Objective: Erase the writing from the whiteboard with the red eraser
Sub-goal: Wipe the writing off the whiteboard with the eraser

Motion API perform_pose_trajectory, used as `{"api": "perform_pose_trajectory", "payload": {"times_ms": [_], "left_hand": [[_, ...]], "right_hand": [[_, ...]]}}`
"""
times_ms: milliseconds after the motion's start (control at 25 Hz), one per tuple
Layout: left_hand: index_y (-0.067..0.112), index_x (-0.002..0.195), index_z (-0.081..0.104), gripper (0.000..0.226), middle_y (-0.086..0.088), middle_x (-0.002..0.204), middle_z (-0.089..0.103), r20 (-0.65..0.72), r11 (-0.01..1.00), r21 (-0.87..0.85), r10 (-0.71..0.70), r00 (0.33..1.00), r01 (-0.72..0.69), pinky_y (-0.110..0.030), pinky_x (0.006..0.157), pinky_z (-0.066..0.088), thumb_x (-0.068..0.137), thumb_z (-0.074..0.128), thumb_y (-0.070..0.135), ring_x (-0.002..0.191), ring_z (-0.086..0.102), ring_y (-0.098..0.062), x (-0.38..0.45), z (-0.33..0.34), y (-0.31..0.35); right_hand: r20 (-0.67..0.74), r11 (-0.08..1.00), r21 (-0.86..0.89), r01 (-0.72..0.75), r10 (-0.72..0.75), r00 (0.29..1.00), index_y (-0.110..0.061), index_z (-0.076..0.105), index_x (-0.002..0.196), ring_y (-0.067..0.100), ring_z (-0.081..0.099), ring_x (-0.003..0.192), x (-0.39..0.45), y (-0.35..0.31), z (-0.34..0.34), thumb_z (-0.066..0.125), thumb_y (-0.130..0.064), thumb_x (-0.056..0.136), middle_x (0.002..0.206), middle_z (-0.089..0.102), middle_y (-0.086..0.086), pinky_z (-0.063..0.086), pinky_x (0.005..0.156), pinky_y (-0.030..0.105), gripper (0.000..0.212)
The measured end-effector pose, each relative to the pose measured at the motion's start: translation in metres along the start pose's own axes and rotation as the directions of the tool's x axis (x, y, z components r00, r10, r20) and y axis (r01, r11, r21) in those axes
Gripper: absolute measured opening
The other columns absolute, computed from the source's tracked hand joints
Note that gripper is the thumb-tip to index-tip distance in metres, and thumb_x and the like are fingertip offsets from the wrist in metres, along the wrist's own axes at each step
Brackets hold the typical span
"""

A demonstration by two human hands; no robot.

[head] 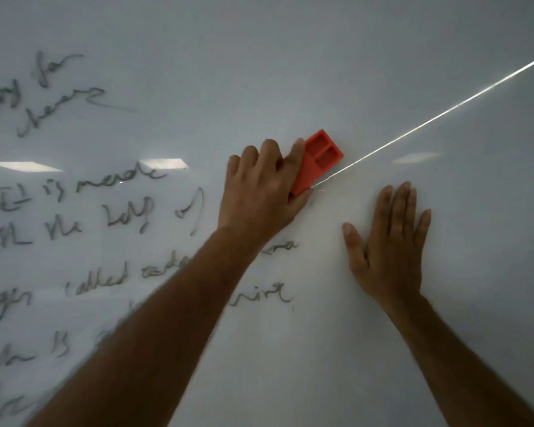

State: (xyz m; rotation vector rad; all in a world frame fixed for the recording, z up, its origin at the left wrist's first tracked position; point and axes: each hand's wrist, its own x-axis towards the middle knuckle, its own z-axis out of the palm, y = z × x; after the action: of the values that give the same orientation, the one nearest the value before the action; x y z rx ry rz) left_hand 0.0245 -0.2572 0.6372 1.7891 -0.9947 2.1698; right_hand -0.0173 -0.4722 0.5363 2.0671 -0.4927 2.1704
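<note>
The whiteboard (321,57) fills our whole view, clean across its upper and right parts. The writing (105,217) that remains runs in several dark lines across the left half, partly hidden behind our left forearm, with two short lines higher up at the far left. Our right hand (389,241) lies flat and open on bare board, holding nothing. Our left hand (259,192) is closed around the lower end of the red eraser (318,158), pressing it against the board just up and left of the right hand. The eraser's long axis tilts up to the right. All the writing lies left of and below it, so we judge the coming stroke must sweep leftward and down.
</note>
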Motion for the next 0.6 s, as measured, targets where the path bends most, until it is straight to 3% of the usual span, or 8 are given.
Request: {"api": "perform_pose_trajectory", "payload": {"times_ms": [160,240,320,480,600], "left_hand": [[0.009,0.141,0.056,0.068,-0.015,0.101,0.061,0.023,0.954,-0.039,0.299,0.954,-0.298,-0.042,0.070,0.045,0.089,0.070,0.051,0.080,0.056,-0.034,-0.029,-0.001,0.008],[0.009,0.140,0.058,0.066,-0.015,0.098,0.062,0.005,0.937,-0.022,0.350,0.937,-0.350,-0.041,0.067,0.045,0.090,0.070,0.051,0.077,0.056,-0.033,-0.039,-0.007,-0.011],[0.009,0.140,0.058,0.065,-0.017,0.098,0.062,-0.008,0.963,0.069,0.261,0.965,-0.260,-0.043,0.068,0.044,0.091,0.068,0.051,0.077,0.057,-0.034,-0.026,-0.013,-0.037],[0.009,0.142,0.052,0.068,-0.023,0.109,0.058,-0.005,0.975,0.201,-0.098,0.995,0.097,-0.047,0.075,0.043,0.091,0.064,0.052,0.087,0.055,-0.039,0.009,-0.021,-0.067],[0.007,0.142,0.053,0.066,-0.022,0.104,0.059,-0.011,0.987,0.164,-0.003,1.000,0.005,-0.045,0.072,0.043,0.092,0.065,0.049,0.084,0.056,-0.038,-0.016,-0.016,-0.052]], "right_hand": [[0.016,1.000,-0.007,0.018,-0.018,1.000,0.004,0.020,0.160,0.042,0.013,0.158,0.000,0.001,-0.003,0.029,-0.055,0.102,0.167,0.016,0.031,0.012,0.126,0.066,0.083],[0.024,1.000,0.004,0.031,-0.031,0.999,0.004,0.020,0.160,0.042,0.013,0.158,-0.001,0.002,-0.002,0.029,-0.054,0.103,0.167,0.015,0.031,0.010,0.126,0.065,0.082],[0.016,0.999,0.017,0.034,-0.035,0.999,0.004,0.020,0.160,0.042,0.013,0.158,-0.002,0.004,-0.002,0.029,-0.052,0.103,0.167,0.015,0.031,0.010,0.126,0.066,0.080],[0.006,0.999,0.023,0.030,-0.030,1.000,0.004,0.019,0.160,0.043,0.013,0.158,-0.002,0.002,0.001,0.029,-0.050,0.103,0.167,0.014,0.032,0.010,0.126,0.066,0.079],[0.018,0.999,0.030,0.026,-0.027,0.999,0.004,0.016,0.161,0.041,0.010,0.159,-0.001,-0.001,0.001,0.027,-0.049,0.103,0.168,0.012,0.029,0.007,0.126,0.065,0.079]]}}
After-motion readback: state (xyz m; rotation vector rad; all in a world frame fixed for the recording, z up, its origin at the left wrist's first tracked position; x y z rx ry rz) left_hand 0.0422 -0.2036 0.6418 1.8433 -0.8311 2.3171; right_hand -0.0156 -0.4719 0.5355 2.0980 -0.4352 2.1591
